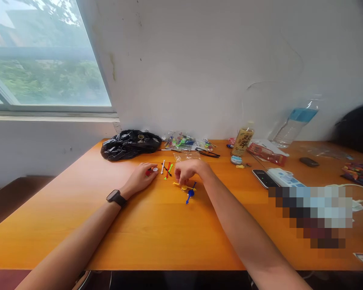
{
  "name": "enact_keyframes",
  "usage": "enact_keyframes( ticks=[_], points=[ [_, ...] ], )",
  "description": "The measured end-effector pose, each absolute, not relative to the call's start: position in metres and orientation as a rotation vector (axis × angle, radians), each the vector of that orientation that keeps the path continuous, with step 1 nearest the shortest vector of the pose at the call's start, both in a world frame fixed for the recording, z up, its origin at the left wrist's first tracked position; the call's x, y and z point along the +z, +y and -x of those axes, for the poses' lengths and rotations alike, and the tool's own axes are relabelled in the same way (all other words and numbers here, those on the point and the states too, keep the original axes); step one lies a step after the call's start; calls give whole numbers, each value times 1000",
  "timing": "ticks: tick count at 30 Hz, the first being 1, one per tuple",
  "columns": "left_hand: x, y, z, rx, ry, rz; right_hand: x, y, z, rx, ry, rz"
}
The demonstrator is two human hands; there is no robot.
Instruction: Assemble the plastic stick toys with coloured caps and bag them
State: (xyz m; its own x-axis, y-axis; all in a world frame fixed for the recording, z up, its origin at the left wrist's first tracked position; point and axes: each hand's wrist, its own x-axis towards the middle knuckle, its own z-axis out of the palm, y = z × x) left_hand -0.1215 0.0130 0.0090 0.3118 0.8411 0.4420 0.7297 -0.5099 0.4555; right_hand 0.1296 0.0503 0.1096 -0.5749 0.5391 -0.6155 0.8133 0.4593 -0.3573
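Our hands among plastic sticks (167, 169)
Our right hand (186, 171), fingers bunched, grip hidden, is over the crosswise yellow stick (178, 185); our left hand (142, 177) lies loose by the red piece (148, 172).

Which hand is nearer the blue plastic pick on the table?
Right. The right hand sits just behind the blue pick; the left hand lies farther off to its left.

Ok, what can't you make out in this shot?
All in the head view:
- What the right hand pinches, if anything: its curled fingers cover it.
- The red piece at the left hand: too small to name.
- Pixelated patch: hides part of the table.
- Black object: blurred and cut off by the right edge.
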Motion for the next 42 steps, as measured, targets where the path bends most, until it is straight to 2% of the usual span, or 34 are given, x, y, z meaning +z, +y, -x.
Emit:
enact_keyframes(
  ticks=[7, 11, 13, 15, 18, 22, 26, 35, 39, 42],
  points=[
    [8, 15, 120, 1007, 1485, -2353, 108, 49, -132, -849, 2192, -1183],
    [13, 8, 115, 1213, 1485, -2333, 104, 53, -130, -879, 2393, -1191],
    [20, 0, 110, 1312, 1449, -2305, 102, 54, -128, -1082, 2610, -1260],
    [27, -8, 104, 1357, 1360, -2309, 99, 54, -123, -1419, 2773, -1335],
    [34, -15, 98, 1346, 1198, -2382, 93, 51, -113, -1841, 2793, -1332],
    [36, -13, 98, 1406, 1160, -2405, 86, 46, -99, -2018, 2731, -1281],
    [37, -12, 101, 1362, 1180, -2417, 79, 44, -91, -1899, 2777, -1327],
    [33, -8, 116, 1139, 1214, -2326, 65, 49, -86, -1066, 2803, -1648],
    [26, -4, 120, 987, 1232, -2414, 67, 55, -91, -940, 2790, -1689],
    [22, 1, 125, 962, 1258, -2460, 86, 57, -108, -908, 2784, -1582]
  ],
)
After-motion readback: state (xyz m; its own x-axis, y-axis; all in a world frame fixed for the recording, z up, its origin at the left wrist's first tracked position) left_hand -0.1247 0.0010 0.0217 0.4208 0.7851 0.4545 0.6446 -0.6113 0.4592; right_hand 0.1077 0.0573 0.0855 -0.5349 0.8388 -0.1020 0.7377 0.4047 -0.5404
